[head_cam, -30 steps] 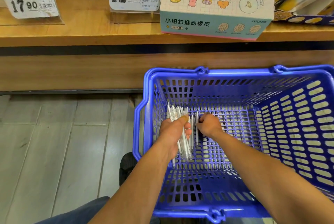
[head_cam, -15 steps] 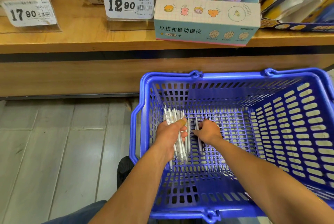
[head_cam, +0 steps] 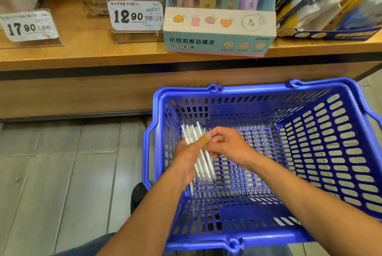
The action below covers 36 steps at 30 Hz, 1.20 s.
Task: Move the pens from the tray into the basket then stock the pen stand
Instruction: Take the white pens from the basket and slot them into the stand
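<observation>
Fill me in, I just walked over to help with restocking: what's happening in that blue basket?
A person is gathering pens inside the blue basket, which sits on the floor below a wooden shelf. The left hand grips a bundle of clear pens, thumb wrapped over them. The right hand is up against the bundle with its fingers curled at the pens. No loose pens show on the basket floor, and the pen stand has not been stocked from this bundle yet.
</observation>
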Available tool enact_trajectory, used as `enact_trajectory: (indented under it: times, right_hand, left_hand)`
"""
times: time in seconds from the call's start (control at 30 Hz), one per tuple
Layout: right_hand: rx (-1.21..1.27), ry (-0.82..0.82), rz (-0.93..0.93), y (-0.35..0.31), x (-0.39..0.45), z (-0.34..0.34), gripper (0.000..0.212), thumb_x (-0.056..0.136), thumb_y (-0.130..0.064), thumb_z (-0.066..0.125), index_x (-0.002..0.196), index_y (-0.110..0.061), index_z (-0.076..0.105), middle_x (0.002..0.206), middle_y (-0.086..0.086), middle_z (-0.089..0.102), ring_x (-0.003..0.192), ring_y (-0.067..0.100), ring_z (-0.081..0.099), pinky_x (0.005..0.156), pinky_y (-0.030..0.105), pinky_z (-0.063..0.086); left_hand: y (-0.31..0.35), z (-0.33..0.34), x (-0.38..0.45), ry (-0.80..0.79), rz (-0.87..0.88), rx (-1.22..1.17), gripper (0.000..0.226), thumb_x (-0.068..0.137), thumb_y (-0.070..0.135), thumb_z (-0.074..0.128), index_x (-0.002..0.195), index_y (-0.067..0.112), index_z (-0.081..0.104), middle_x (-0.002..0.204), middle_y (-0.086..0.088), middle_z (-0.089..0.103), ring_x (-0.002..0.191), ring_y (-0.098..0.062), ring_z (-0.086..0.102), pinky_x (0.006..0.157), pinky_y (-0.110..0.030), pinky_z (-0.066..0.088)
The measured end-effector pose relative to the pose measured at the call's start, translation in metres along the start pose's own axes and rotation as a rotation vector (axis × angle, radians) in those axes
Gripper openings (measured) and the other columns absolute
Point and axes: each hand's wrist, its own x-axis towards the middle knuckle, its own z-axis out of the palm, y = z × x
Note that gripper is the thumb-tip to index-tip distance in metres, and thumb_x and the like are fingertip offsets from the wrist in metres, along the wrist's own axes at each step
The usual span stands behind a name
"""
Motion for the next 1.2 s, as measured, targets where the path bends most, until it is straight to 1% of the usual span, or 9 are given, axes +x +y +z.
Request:
enact_trajectory:
  times: [0.2,0.37,0.5,0.63,0.77,0.9,1.0,1.07,1.2]
  right_hand:
    - [0.045,-0.068,0.022,0.001,0.001,-0.002,0.012,0.077,-0.005,0.076,0.087,-0.008,0.070,0.070,0.005,0.071,0.061,0.012,0.066,0.060,0.021,0.054]
    - [0.187,-0.130,0.168,0.021,0.022,-0.020,0.012,0.081,-0.015,0.073,0.089,-0.006,0.072,0.083,0.014,0.071,0.067,0.017,0.066,0.066,0.025,0.056]
    - [-0.207,0.191,0.291,0.068,0.051,-0.011,0.009,0.090,-0.004,0.062,0.082,-0.008,0.060,0.086,0.017,0.067,0.067,0.019,0.063,0.074,0.037,0.056]
    - [-0.657,0.316,0.377,0.097,0.071,0.002,0.023,0.089,-0.014,0.063,0.110,-0.006,0.057,0.101,0.013,0.065,0.088,0.028,0.062,0.069,0.033,0.051]
    - [-0.697,0.359,0.466,0.104,0.078,0.015,0.042,0.088,-0.018,0.066,0.122,-0.001,0.048,0.102,0.013,0.065,0.088,0.028,0.064,0.059,0.031,0.048]
    - [-0.757,0.408,0.459,0.108,0.080,0.020,0.035,0.087,-0.021,0.067,0.113,-0.004,0.051,0.098,0.010,0.064,0.080,0.025,0.060,0.052,0.027,0.040]
    - [-0.626,0.413,0.436,0.109,0.075,0.013,0.020,0.086,-0.022,0.068,0.085,-0.011,0.052,0.072,0.004,0.053,0.065,0.021,0.050,0.049,0.025,0.035]
    - [-0.450,0.366,0.396,0.105,0.069,0.006,0.024,0.087,-0.019,0.066,0.070,-0.011,0.050,0.063,0.008,0.048,0.058,0.020,0.044,0.053,0.027,0.036]
    - [-0.183,0.109,0.331,0.064,0.050,-0.006,0.017,0.090,-0.007,0.061,0.094,0.009,0.063,0.083,0.019,0.064,0.065,0.020,0.056,0.062,0.030,0.050]
  left_hand:
    - [0.002,-0.001,-0.001,-0.014,-0.007,-0.029,0.119,0.072,0.038,0.084,0.157,0.014,0.005,0.161,-0.013,0.024,0.147,-0.029,0.026,0.115,-0.046,0.027]
    - [0.002,-0.004,0.001,0.050,-0.065,0.004,0.087,0.081,0.028,0.076,0.150,0.013,0.025,0.135,-0.014,0.054,0.121,-0.030,0.056,0.100,-0.048,0.049]
    - [0.002,-0.001,0.000,0.052,-0.118,0.027,0.073,0.088,0.020,0.069,0.148,0.010,0.030,0.126,-0.007,0.056,0.109,-0.023,0.060,0.088,-0.037,0.051]
    - [0.003,-0.002,0.001,0.054,-0.139,-0.058,0.019,0.089,0.006,0.063,0.106,0.010,0.055,0.075,-0.005,0.058,0.053,-0.013,0.058,0.052,-0.028,0.050]
    - [0.001,-0.002,0.003,0.083,-0.128,-0.026,0.025,0.089,0.007,0.062,0.112,0.009,0.053,0.079,-0.006,0.059,0.057,-0.013,0.057,0.056,-0.028,0.052]
    - [-0.001,-0.002,0.005,0.083,-0.112,-0.005,0.041,0.090,0.009,0.064,0.126,0.007,0.046,0.084,-0.007,0.062,0.071,-0.017,0.060,0.087,-0.039,0.055]
    - [-0.002,-0.002,0.004,0.078,-0.083,-0.001,0.022,0.090,0.008,0.065,0.108,0.008,0.053,0.083,-0.007,0.062,0.065,-0.016,0.060,0.067,-0.033,0.054]
    - [0.000,-0.002,0.003,0.082,-0.068,0.014,0.016,0.089,0.007,0.065,0.101,0.010,0.055,0.083,-0.007,0.063,0.065,-0.017,0.059,0.071,-0.037,0.053]
    - [0.002,-0.002,0.002,0.082,-0.060,0.002,0.016,0.088,0.008,0.067,0.095,0.015,0.054,0.082,-0.007,0.064,0.068,-0.019,0.061,0.072,-0.039,0.054]
